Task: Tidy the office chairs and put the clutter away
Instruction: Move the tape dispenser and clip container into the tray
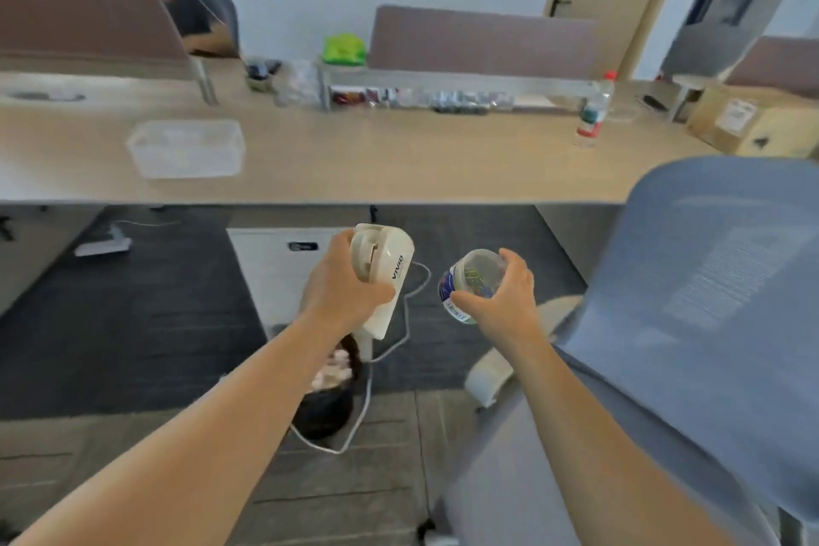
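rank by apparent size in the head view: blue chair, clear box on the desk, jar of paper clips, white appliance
1. blue chair
2. clear box
3. white appliance
4. jar of paper clips

The chair and both held items sit nearer the camera, so true sizes may differ.

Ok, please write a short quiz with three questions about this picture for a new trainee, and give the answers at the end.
1. True or false: both hands hold something.
2. Which hand holds the jar of paper clips? A) left B) right
3. Fill in: the clear box sits on the ____.

Key
1. True. The left hand grips the white appliance, whose cord hangs down, and the right hand grips the jar.
2. B.
3. Desk. The box sits left of the bottle; the chair stands at the right.
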`<state>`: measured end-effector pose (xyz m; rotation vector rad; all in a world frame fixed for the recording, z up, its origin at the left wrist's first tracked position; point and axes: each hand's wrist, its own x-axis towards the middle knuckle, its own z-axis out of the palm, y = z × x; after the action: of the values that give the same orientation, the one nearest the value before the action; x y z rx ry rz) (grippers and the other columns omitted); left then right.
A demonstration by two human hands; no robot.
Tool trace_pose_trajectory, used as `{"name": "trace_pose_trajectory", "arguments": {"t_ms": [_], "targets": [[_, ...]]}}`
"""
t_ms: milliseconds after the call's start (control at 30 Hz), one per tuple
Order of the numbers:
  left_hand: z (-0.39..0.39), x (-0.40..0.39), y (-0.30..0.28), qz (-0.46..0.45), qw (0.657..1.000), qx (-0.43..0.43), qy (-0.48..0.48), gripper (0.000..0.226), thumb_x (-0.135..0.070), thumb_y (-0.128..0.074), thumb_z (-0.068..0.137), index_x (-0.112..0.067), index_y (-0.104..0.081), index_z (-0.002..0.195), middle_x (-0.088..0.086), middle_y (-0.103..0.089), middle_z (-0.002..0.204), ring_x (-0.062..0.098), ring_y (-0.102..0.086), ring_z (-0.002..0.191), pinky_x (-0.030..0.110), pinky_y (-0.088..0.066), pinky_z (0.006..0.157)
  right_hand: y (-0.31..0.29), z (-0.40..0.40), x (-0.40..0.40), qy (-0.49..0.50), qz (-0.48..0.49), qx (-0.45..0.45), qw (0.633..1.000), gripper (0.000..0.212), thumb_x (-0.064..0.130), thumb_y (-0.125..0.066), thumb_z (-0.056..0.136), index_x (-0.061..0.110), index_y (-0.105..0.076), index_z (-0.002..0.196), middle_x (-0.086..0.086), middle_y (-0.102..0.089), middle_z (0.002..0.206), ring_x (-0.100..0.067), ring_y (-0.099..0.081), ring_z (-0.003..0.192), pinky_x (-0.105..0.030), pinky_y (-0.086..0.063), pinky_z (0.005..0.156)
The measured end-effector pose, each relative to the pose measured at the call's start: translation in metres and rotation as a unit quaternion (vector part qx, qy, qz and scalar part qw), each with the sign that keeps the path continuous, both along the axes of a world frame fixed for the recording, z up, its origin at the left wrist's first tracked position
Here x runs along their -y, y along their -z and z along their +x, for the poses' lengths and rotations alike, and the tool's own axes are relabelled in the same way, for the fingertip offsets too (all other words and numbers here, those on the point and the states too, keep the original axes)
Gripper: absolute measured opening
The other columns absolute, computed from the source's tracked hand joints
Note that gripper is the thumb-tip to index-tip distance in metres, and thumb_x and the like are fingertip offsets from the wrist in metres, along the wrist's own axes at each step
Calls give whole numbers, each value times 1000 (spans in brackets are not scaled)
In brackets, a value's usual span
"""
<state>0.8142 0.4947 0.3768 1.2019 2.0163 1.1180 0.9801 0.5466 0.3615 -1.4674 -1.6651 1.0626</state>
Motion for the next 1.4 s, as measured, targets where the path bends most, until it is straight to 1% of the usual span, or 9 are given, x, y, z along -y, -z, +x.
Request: {"name": "trace_pose_trajectory", "arguments": {"t_ms": [200,333,600,667,767,867,967,1167,1400], "targets": [[-126,69,-56,9,994,-39,-100,78,-11,-71,71,-18,-30,137,10,-55,122,30,-53,110,40,-43,86,-46,-118,31,-88,41,-17,995,79,11,-70,75,10,-25,140,-12,-28,143,-25,-37,127,-24,-32,89],[-188,102,-76,14,986,-65,-154,78,-11,-72,70,-18,-31,136,13,-55,125,31,-52,112,41,-44,88,-67,-177,39,-128,76,-4,989,78,12,-72,75,7,-27,138,-14,-28,141,-27,-35,128,-27,-34,97],[-289,120,-84,20,970,-70,-233,76,-10,-72,70,-20,-33,135,10,-56,123,29,-52,109,36,-42,82,-80,-301,18,-218,91,-22,971,79,13,-73,73,7,-29,138,-15,-32,139,-27,-39,125,-28,-37,96],[-308,108,-82,16,967,-69,-246,78,-10,-72,71,-19,-31,136,11,-55,125,28,-51,105,34,-40,80,-77,-325,-1,-231,95,-20,968,78,11,-73,73,7,-30,137,-15,-33,138,-27,-39,125,-23,-34,91],[-337,79,-79,11,961,-62,-269,80,-11,-73,70,-13,-29,137,14,-54,125,29,-51,106,35,-40,82,-74,-361,-37,-253,95,-15,963,77,12,-72,74,7,-29,138,-15,-33,139,-27,-38,127,-26,-35,95],[-365,38,-81,-2,958,-55,-281,69,-11,-74,70,-7,-36,127,10,-55,109,23,-49,92,32,-39,76,-73,-397,-82,-267,99,-12,958,78,13,-72,74,6,-29,138,-16,-34,140,-28,-36,129,-34,-35,105],[-391,-5,-85,-8,959,-57,-279,64,-12,-74,70,-6,-38,123,4,-50,99,23,-48,89,32,-40,75,-75,-424,-125,-266,98,-11,959,80,14,-74,72,5,-29,138,-16,-35,139,-29,-37,129,-38,-36,106],[-441,-89,-87,-8,962,-61,-265,62,-14,-74,70,-7,-40,121,5,-50,100,25,-49,91,34,-39,74,-73,-463,-210,-236,80,3,968,87,18,-76,70,5,-27,140,-20,-32,141,-33,-38,128,-44,-37,108],[-494,-178,-70,-35,976,-31,-214,59,-13,-74,70,-8,-45,120,9,-55,108,23,-49,92,33,-41,76,-58,-498,-283,-191,52,11,980,78,21,-76,70,6,-35,135,-19,-37,136,-33,-47,119,-38,-41,97]]}}
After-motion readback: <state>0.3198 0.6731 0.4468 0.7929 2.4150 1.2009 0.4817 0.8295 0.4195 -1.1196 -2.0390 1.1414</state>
